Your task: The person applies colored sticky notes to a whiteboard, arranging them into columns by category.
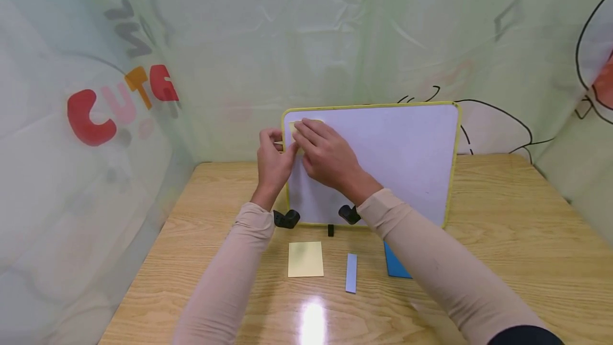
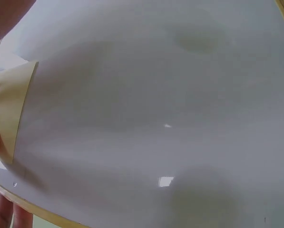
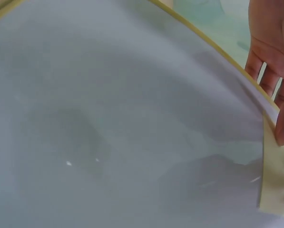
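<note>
A whiteboard (image 1: 397, 158) with a yellow rim stands upright on the wooden table. Near its upper left corner a pale yellow sticky note (image 2: 11, 104) lies against the surface, mostly covered by hands in the head view. My left hand (image 1: 274, 166) grips the board's left edge, its thumb on the note (image 3: 277, 180) and its other fingers behind the rim. With fairly straight fingers, my right hand (image 1: 330, 156) presses the note on the board's face. The right fingers are largely out of sight in both wrist views.
On the table (image 1: 507, 249) before the board lie a yellow sticky note pad (image 1: 305, 260), a light blue strip (image 1: 351, 273) and a blue flat object (image 1: 396, 262) partly under the right forearm. A small black piece (image 1: 330, 230) sits at the board's bottom edge. A printed curtain (image 1: 268, 41) hangs behind.
</note>
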Tool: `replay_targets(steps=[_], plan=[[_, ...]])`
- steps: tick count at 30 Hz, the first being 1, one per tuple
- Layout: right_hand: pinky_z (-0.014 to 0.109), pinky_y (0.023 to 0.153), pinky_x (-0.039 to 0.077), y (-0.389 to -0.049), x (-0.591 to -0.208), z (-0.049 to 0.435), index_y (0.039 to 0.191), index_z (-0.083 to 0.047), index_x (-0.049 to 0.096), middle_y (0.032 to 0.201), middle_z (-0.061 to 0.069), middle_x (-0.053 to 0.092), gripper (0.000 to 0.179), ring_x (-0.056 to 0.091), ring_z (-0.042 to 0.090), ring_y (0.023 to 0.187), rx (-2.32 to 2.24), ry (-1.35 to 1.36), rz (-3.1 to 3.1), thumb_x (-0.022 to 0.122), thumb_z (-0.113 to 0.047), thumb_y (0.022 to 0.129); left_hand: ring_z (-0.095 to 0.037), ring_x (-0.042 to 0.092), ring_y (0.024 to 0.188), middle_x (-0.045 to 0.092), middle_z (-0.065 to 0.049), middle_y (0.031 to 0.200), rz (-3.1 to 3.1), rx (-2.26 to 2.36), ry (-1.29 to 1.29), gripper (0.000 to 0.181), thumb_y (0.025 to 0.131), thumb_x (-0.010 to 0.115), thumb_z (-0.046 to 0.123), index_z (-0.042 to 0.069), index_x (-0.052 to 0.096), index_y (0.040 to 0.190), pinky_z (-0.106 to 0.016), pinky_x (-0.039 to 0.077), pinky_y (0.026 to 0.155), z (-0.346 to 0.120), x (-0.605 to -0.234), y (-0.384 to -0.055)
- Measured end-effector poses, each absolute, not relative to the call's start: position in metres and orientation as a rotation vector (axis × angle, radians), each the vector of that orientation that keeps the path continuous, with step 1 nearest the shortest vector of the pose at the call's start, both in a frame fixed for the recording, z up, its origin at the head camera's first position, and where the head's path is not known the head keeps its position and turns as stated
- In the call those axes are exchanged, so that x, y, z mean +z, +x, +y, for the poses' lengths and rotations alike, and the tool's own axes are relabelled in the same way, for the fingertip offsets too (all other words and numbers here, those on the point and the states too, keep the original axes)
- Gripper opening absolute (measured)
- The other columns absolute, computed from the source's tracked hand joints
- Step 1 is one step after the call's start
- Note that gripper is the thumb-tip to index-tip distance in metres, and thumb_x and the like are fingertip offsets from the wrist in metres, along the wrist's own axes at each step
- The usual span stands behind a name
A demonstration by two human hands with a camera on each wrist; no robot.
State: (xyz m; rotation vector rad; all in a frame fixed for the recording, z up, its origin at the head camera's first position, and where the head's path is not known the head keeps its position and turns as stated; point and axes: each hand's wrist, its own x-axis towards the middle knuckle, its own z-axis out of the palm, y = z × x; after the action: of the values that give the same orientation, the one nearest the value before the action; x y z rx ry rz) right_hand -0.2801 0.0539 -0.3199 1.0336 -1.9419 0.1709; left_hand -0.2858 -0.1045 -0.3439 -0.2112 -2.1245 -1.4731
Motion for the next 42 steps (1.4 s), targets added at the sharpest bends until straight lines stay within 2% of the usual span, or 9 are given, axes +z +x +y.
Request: replay_targets(steps=[4, 13, 24, 30, 38, 42], plan=[[0.042, 0.109, 0.039, -0.283, -0.316, 0.048, 0.126, 0.003, 0.066, 0.132, 0.016, 0.063, 0.041, 0.054, 0.032, 0.128, 0.1, 1.069, -1.958, 0.063, -0.006, 0.086, -0.029, 0.064, 0.089, 0.066, -0.02, 0.106, -2.1, -1.553, -0.21, 0.044, 0.088, 0.076, 0.011, 0.001, 0.048, 0.121, -0.039, 0.053, 0.08, -0.105, -0.344, -0.287], [0.042, 0.112, 0.036, -0.286, -0.315, 0.052, 0.13, 0.002, 0.064, 0.136, 0.016, 0.06, 0.043, 0.05, 0.031, 0.133, 0.036, 1.074, -2.058, 0.064, -0.008, 0.088, -0.025, 0.064, 0.088, 0.067, -0.012, 0.101, -2.152, -1.58, -0.193, 0.047, 0.09, 0.075, 0.014, 0.002, 0.05, 0.128, -0.037, 0.054, 0.079, -0.106, -0.343, -0.288], [0.037, 0.113, 0.035, -0.28, -0.313, 0.075, 0.131, 0.006, 0.062, 0.137, 0.018, 0.06, 0.046, 0.05, 0.031, 0.134, -0.028, 1.005, -2.11, 0.068, -0.01, 0.088, -0.023, 0.061, 0.089, 0.062, -0.013, 0.108, -2.208, -1.551, -0.216, 0.048, 0.09, 0.076, 0.011, 0.001, 0.054, 0.132, -0.034, 0.053, 0.075, -0.108, -0.34, -0.287], [0.041, 0.113, 0.035, -0.276, -0.313, 0.086, 0.131, 0.005, 0.063, 0.137, 0.017, 0.06, 0.049, 0.051, 0.031, 0.132, -0.062, 0.941, -2.135, 0.072, -0.015, 0.088, -0.023, 0.061, 0.088, 0.06, -0.011, 0.107, -2.219, -1.567, -0.23, 0.046, 0.091, 0.075, 0.013, 0.002, 0.054, 0.131, -0.034, 0.054, 0.074, -0.111, -0.34, -0.286], [0.043, 0.112, 0.036, -0.277, -0.316, 0.072, 0.128, 0.005, 0.065, 0.134, 0.019, 0.061, 0.048, 0.054, 0.033, 0.129, -0.005, 0.989, -2.019, 0.074, -0.015, 0.085, -0.024, 0.06, 0.088, 0.063, -0.012, 0.104, -2.219, -1.559, -0.203, 0.047, 0.09, 0.076, 0.018, 0.004, 0.056, 0.131, -0.034, 0.052, 0.076, -0.114, -0.341, -0.286], [0.042, 0.112, 0.037, -0.281, -0.317, 0.063, 0.127, 0.005, 0.065, 0.135, 0.02, 0.061, 0.045, 0.053, 0.033, 0.13, 0.023, 1.02, -1.986, 0.071, -0.012, 0.086, -0.023, 0.061, 0.087, 0.065, -0.011, 0.099, -2.243, -1.558, -0.173, 0.048, 0.09, 0.077, 0.024, 0.004, 0.059, 0.13, -0.034, 0.052, 0.075, -0.111, -0.345, -0.286]])
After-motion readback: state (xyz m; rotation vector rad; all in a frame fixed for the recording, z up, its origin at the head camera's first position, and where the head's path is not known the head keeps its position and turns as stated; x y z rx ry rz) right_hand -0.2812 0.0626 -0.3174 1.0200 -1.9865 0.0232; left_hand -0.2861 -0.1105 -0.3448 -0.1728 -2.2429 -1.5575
